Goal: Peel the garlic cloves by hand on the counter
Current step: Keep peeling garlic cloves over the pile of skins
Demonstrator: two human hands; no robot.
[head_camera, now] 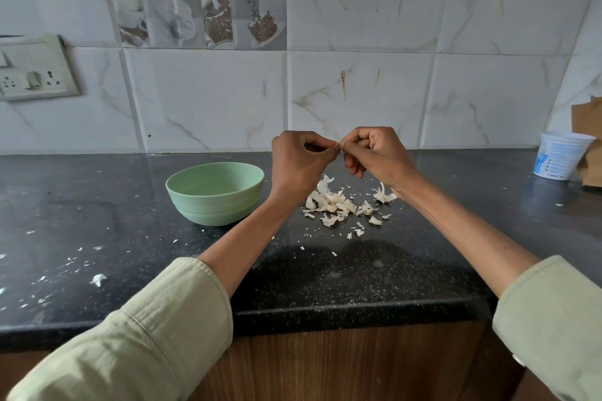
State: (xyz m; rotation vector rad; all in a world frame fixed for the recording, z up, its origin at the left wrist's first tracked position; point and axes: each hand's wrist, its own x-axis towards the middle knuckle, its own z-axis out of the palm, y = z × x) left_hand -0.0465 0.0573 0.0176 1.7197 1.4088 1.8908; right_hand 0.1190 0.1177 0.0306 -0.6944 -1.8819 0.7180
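Garlic clove (338,144) pinched between both hands, left hand (301,161) and right hand (374,153) curled on it fingertip to fingertip, above the peel pile (338,202); green bowl (215,192) just left of the pile on the tabletop (97,205).

black counter (97,205) — green bowl (215,194); garlic skins (338,203); white tub (561,155)

Wall (358,91): white marble-look tiles, brown streaks
Far left: switch panel (35,68)
Surface (130,221): black speckled stone
Below: wood-grain cabinet front (358,365)
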